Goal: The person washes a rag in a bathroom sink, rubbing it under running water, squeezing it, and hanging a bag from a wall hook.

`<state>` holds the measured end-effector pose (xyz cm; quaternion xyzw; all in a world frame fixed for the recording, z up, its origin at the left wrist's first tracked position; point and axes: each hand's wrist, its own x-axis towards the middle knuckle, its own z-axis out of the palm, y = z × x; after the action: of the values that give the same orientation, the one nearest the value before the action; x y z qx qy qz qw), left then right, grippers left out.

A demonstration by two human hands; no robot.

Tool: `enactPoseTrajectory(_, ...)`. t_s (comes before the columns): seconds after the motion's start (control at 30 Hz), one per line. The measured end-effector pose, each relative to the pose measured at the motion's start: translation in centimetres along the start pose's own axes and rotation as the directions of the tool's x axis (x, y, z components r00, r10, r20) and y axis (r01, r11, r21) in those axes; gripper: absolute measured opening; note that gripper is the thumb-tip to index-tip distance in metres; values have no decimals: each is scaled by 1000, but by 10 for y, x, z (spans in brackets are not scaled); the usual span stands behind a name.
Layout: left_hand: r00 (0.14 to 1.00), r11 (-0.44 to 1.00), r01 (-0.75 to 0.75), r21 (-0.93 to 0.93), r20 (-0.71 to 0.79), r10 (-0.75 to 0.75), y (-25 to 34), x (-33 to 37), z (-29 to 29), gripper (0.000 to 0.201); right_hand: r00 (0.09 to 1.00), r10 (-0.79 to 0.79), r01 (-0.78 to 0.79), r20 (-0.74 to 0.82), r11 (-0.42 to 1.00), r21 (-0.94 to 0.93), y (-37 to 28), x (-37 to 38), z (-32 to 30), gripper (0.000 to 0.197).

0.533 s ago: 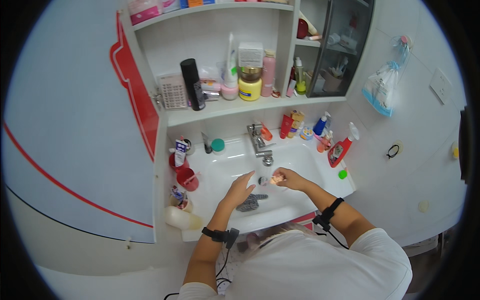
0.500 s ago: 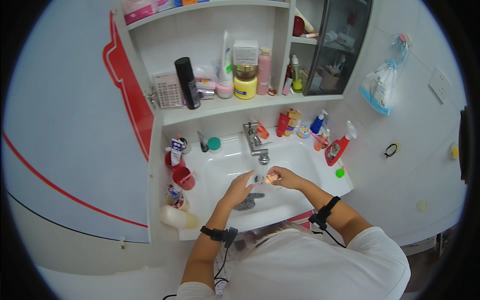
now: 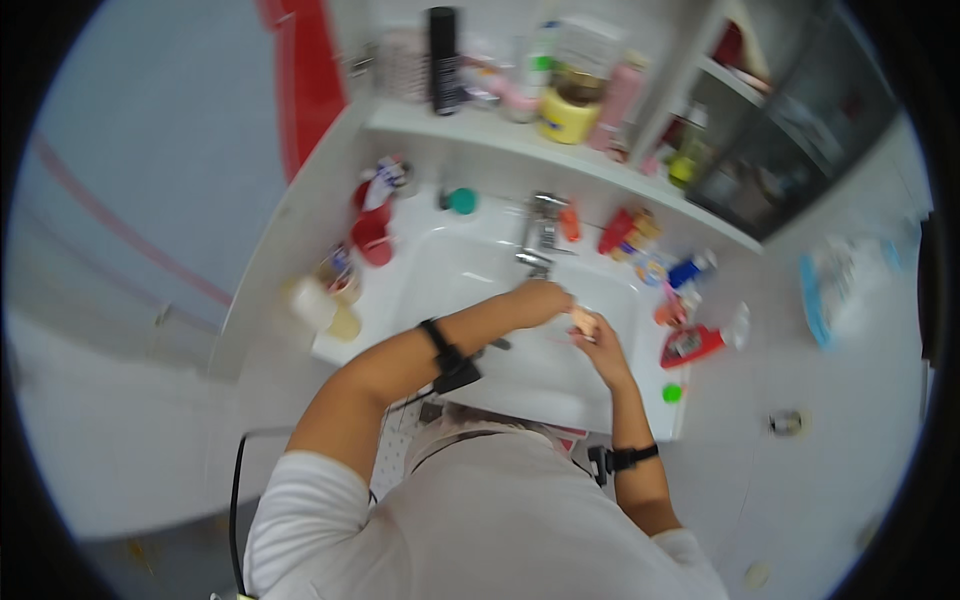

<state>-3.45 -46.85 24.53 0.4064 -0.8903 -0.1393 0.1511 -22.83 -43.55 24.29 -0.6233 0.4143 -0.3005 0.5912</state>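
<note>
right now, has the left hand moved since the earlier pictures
Yes: judged against the faucet, the left hand has moved rightward and closer, from off to its left to just below its tip in the picture.

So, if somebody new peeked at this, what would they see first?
Probably the left hand and the right hand, close together over the white sink, with a small peach-coloured thing, too blurred to name, in the right one. Then the eye might jump to the red spray bottle by the sink's right edge, or the yellow jar up on the shelf.
</note>
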Motion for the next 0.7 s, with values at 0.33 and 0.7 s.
enactPoseTrajectory(0.33, 887, 879, -383, 284, 377, 265, 46, 68, 6, 8, 999, 44, -44, 8, 999, -19, 42, -14, -57, 9)
enactPoseTrajectory(0.7, 885, 870, -344, 354, 431, 175, 44, 101, 3, 8, 998, 35, -37, 48, 999, 25, 39, 12, -81, 12)
